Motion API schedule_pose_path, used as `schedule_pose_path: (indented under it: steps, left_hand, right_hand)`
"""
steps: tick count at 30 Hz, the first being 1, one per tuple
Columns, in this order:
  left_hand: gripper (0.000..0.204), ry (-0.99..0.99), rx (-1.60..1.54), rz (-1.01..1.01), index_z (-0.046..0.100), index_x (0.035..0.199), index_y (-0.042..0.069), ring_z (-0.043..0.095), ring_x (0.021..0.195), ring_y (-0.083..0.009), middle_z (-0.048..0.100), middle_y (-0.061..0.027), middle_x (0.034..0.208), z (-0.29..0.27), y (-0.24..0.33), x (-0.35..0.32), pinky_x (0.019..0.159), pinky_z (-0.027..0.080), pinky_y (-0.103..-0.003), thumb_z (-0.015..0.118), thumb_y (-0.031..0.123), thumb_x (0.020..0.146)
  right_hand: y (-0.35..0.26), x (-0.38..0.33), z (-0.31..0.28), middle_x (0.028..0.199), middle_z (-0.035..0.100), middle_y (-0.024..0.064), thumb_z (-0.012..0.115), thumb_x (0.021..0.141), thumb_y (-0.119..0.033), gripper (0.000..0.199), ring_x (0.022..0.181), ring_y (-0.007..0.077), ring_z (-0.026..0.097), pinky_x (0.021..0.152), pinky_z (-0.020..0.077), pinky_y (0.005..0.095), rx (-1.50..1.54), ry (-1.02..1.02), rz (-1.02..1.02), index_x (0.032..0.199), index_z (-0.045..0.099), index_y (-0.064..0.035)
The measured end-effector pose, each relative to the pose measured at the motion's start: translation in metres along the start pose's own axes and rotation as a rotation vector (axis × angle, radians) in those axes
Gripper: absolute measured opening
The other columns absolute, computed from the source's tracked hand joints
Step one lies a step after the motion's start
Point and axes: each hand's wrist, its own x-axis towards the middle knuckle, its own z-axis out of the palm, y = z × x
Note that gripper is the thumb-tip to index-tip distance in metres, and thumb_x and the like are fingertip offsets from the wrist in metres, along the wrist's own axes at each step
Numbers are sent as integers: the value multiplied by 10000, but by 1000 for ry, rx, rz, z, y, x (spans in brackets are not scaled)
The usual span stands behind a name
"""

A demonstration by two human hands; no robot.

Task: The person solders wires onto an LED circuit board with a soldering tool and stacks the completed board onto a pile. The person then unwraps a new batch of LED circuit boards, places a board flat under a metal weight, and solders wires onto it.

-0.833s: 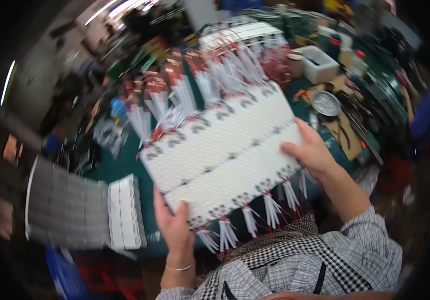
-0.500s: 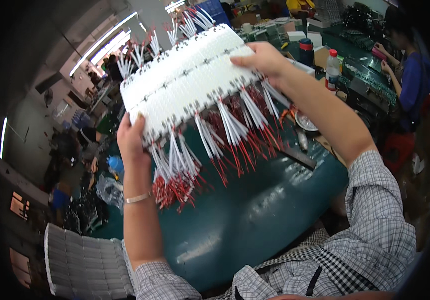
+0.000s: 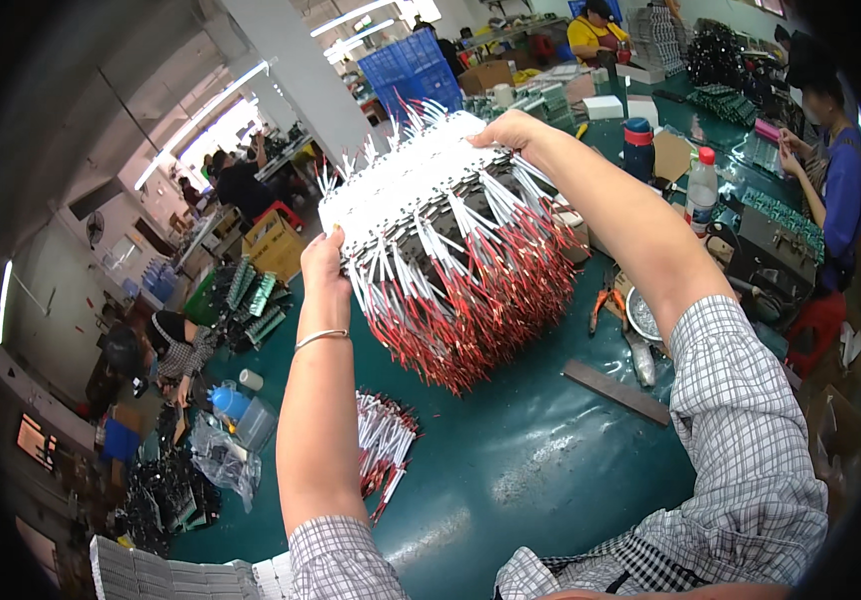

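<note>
Both my hands grip a white circuit-board panel (image 3: 409, 182) at its two ends, at the far side of the table. My left hand (image 3: 324, 262) closes on its left end and my right hand (image 3: 513, 137) on its far right corner. The panel lies on, or right over, a stack of similar panels; whether it touches cannot be made out. White wires with red tips (image 3: 481, 300) hang thickly from the near edges, and more stick up along the far edge. A pile of loose wires (image 3: 384, 440) lies beside my left forearm.
On the green table (image 3: 511, 420) lie a dark flat bar (image 3: 616, 392), orange-handled pliers (image 3: 606, 298) and a round dish (image 3: 641, 312). A bottle (image 3: 701, 190) and a flask (image 3: 638, 148) stand at right. Plastic bags (image 3: 226, 460) lie left. Co-workers sit around, one at right (image 3: 836, 190).
The panel has moved away from me and down onto or over the stack, with both hands still on it. My view has tilted up, and the loose wire pile has come into sight.
</note>
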Motion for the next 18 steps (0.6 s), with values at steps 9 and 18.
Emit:
schedule_pose_path:
  steps: [9, 18]
  left_hand:
    - [385, 298, 43, 45, 427, 1300, -41, 653, 960, -270, 600, -195, 1160, 25, -37, -14, 788, 559, -400, 528, 88, 952]
    - [598, -121, 55, -126, 287, 1405, 62, 571, 1146, -256, 546, -125, 1311, -24, -31, -11, 959, 465, -406, 521, 397, 969]
  right_hand:
    - [36, 7, 0, 918, 699, 117, 867, 666, -205, 424, 788, 194, 621, 757, 481, 329, -115, -22, -23, 944, 698, 67]
    - [43, 26, -2, 1063, 691, 124, 788, 748, -387, 497, 947, 204, 629, 870, 463, 341, -165, -27, 0, 1007, 706, 29]
